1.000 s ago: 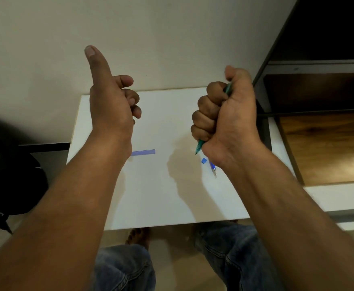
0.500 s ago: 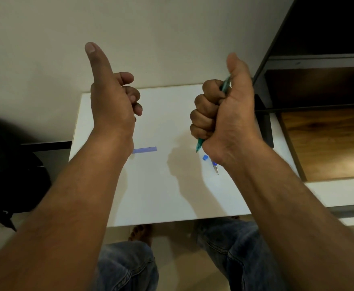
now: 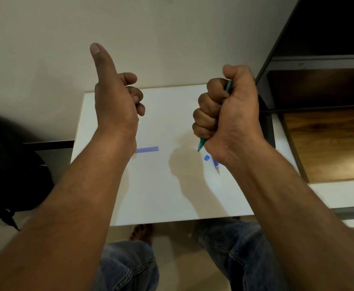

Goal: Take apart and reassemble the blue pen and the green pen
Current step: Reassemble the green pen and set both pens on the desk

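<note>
Green pen (image 3: pixel 202 143) stands nearly upright inside the right-hand grip (image 3: pixel 228 114), a full fist raised above the bench (image 3: pixel 172 196). The fingers wrap the barrel and the thumb folds over the top. Only a short green length beside the thumb and the pointed end under the little finger show, and that end slants toward the left-hand grip.

Blue pen (image 3: pixel 216 165) lies on the bench just beneath the right wrist. Its blue lower barrel and metal tip point toward the person, and the rest is hidden behind the wrist. A small blue piece (image 3: pixel 207 157) lies just beside it, on the side nearer the left-hand grip.

The left-hand grip (image 3: pixel 115 101) is held about level with the right one and well apart from it, its fingers curled into the palm around nothing and its thumb (image 3: pixel 100 57) straight up. Below it, toward the right-hand grip, a flat blue strip (image 3: pixel 146 149) lies on the bench with one end hidden by the forearm. It may be tape or a pen part; it is hard to tell.

Beyond the right-hand grip stands a dark shelf unit (image 3: pixel 323 143) with open compartments. The nearest has a wooden floor, and I cannot make out anything it holds. Outside the left forearm, a black bag (image 3: pixel 14 175) lies on the floor.
</note>
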